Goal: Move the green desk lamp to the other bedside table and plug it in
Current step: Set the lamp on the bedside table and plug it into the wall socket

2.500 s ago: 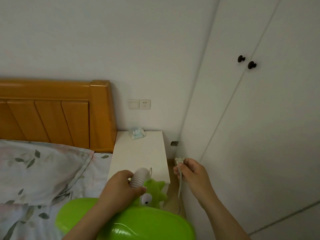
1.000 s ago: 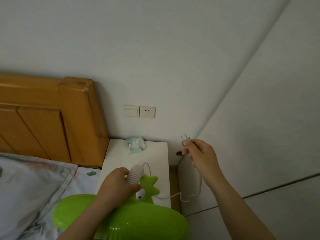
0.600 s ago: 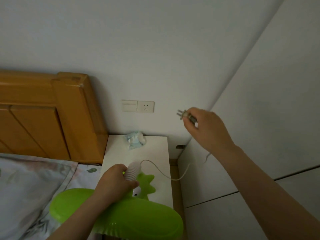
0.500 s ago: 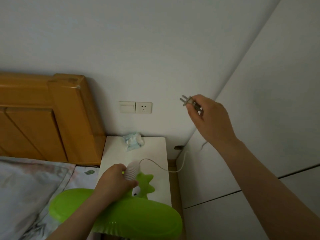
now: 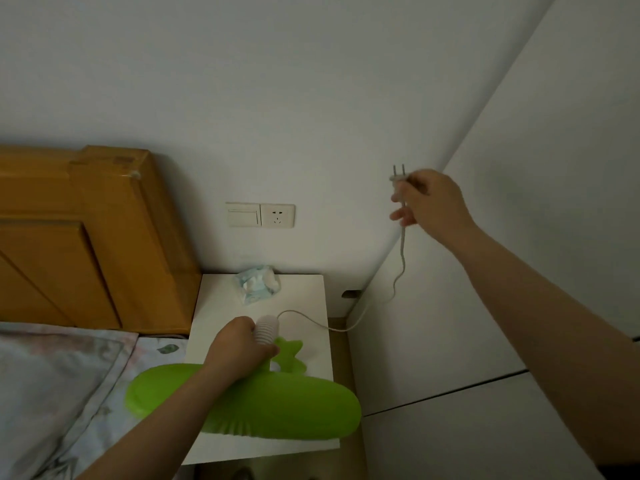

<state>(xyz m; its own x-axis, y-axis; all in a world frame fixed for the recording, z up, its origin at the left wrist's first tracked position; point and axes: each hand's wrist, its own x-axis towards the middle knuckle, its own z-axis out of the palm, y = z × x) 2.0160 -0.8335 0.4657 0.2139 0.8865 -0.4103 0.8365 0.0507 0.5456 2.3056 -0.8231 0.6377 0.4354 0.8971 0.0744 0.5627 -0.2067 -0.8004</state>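
Left hand [image 5: 239, 351] grips lamp [image 5: 249, 407] neck; right hand [image 5: 433, 202] pinches plug [image 5: 398, 176], prongs seemingly up, right of socket [image 5: 277, 215]

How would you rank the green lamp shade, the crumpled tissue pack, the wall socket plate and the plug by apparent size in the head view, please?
1. Green lamp shade, though it is nearest the camera.
2. Tissue pack and wall socket plate: too alike to rank.
3. Plug, held in the right hand.
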